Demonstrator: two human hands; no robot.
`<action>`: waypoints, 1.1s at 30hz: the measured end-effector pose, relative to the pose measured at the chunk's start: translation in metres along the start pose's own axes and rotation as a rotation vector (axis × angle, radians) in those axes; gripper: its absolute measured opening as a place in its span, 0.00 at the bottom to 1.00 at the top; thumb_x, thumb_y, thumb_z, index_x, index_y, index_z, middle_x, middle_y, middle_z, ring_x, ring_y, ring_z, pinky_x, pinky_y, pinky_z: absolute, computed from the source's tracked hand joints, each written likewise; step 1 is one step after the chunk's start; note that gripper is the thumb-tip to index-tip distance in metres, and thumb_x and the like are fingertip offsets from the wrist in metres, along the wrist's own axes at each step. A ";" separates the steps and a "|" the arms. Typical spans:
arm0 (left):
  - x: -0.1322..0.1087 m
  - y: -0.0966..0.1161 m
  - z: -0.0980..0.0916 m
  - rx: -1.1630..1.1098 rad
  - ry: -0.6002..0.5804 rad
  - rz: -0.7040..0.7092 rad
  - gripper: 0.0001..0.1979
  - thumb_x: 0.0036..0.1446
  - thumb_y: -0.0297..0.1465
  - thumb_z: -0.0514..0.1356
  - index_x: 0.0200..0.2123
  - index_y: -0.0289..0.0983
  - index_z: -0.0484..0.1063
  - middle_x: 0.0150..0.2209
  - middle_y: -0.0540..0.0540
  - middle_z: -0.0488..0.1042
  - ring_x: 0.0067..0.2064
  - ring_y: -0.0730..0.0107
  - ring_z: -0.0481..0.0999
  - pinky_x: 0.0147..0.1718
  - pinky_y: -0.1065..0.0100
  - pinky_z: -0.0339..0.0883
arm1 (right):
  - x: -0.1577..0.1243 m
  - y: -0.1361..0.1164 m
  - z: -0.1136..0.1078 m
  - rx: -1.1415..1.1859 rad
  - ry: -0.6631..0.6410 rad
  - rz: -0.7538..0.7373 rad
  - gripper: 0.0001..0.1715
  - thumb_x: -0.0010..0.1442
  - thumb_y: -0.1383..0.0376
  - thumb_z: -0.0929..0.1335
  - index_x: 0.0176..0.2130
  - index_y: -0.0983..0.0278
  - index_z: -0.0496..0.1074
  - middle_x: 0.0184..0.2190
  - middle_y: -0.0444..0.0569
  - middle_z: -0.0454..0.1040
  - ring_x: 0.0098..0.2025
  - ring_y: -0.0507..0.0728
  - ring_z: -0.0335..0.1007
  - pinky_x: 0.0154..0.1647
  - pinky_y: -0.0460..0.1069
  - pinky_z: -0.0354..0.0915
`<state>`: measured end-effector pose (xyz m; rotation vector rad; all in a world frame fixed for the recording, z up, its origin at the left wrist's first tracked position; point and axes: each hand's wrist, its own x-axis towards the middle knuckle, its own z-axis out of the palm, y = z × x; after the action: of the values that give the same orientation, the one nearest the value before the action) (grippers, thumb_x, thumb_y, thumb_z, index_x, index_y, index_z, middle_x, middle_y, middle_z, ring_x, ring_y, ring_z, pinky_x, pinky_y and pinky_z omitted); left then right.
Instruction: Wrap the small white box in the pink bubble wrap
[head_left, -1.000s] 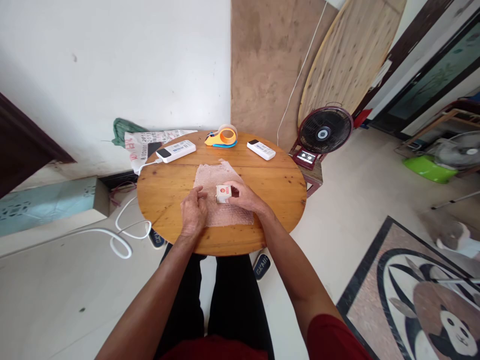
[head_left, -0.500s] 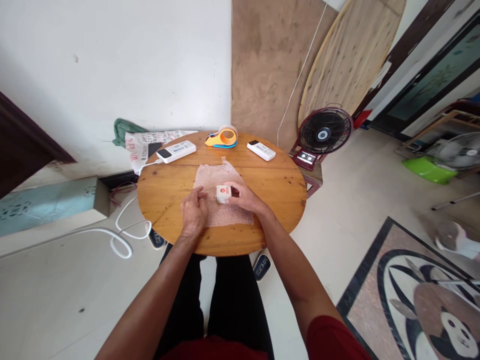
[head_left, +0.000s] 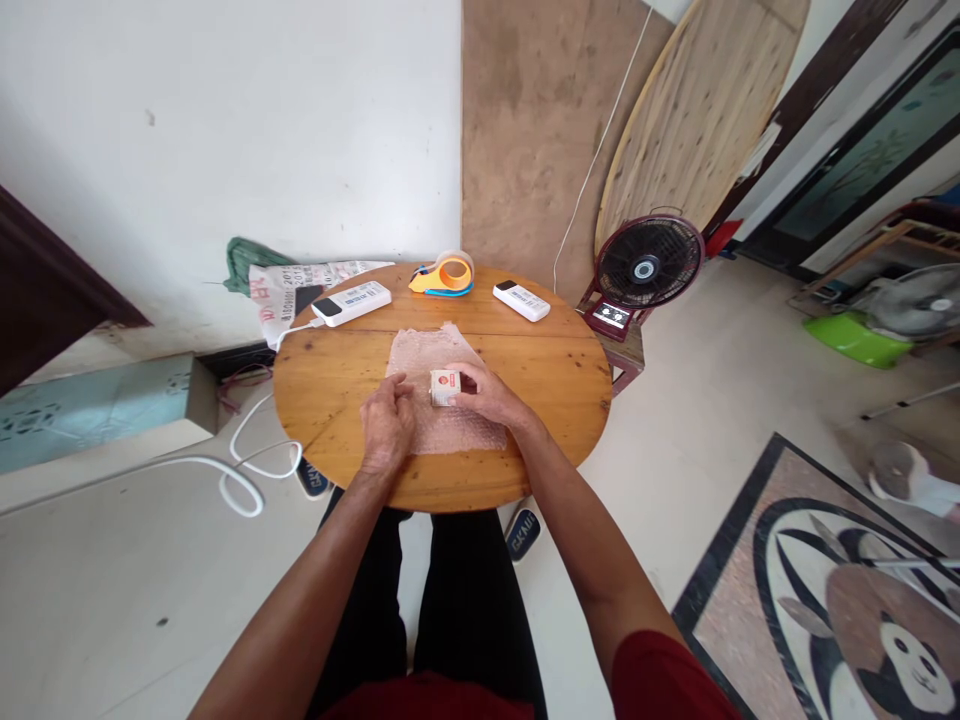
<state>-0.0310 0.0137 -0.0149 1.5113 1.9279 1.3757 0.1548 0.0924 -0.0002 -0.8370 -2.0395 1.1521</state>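
A sheet of pinkish bubble wrap [head_left: 450, 432] lies flat on the round wooden table [head_left: 540, 370]. On its middle is a small white box [head_left: 444, 388] with a red-orange mark on top. My right hand [head_left: 491, 395] grips this box from the right, thumb and fingers at its side; part of the box is hidden behind them. At the wrap's left edge rests my left hand [head_left: 388, 420], loosely curled with a gap between thumb and forefinger, holding nothing that I can see.
Toward the table's far edge are a white power bank [head_left: 354, 303] with a cable [head_left: 247, 440], an orange tape dispenser [head_left: 444, 275] and a second white power bank [head_left: 521, 300]. A dark red fan [head_left: 645, 268] stands on a stool beyond the right edge.
Both hands and the box stay nearly in place. The small raised tip at the wrap's far edge sits slightly lower now.
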 end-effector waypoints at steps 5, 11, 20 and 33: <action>0.002 -0.002 0.003 0.010 0.011 0.017 0.23 0.53 0.27 0.51 0.52 0.36 0.69 0.42 0.43 0.79 0.45 0.62 0.78 0.51 0.60 0.68 | 0.001 0.006 0.002 0.062 -0.012 -0.004 0.33 0.50 0.61 0.73 0.54 0.64 0.68 0.49 0.50 0.73 0.49 0.58 0.70 0.53 0.53 0.64; -0.015 0.026 -0.028 0.263 -0.078 0.243 0.17 0.54 0.31 0.54 0.45 0.37 0.75 0.45 0.41 0.78 0.49 0.55 0.75 0.55 0.52 0.62 | 0.002 0.008 0.003 0.055 -0.007 -0.005 0.31 0.50 0.63 0.73 0.54 0.62 0.68 0.50 0.48 0.73 0.51 0.58 0.69 0.55 0.53 0.64; -0.049 0.066 -0.063 0.736 -0.497 0.588 0.11 0.52 0.27 0.57 0.37 0.40 0.77 0.40 0.42 0.79 0.49 0.51 0.74 0.60 0.38 0.45 | 0.000 0.004 0.001 0.069 -0.022 -0.039 0.33 0.49 0.66 0.73 0.55 0.61 0.67 0.51 0.47 0.72 0.51 0.56 0.69 0.55 0.52 0.64; -0.038 0.046 -0.037 0.810 -0.348 0.656 0.10 0.55 0.26 0.53 0.26 0.39 0.71 0.30 0.43 0.77 0.37 0.59 0.77 0.56 0.53 0.59 | 0.000 -0.005 -0.001 0.121 -0.027 0.017 0.31 0.50 0.67 0.73 0.54 0.62 0.68 0.49 0.48 0.74 0.49 0.56 0.71 0.54 0.52 0.66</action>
<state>-0.0180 -0.0386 0.0296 2.7141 1.9174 0.3871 0.1545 0.0907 0.0040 -0.7838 -1.9663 1.2888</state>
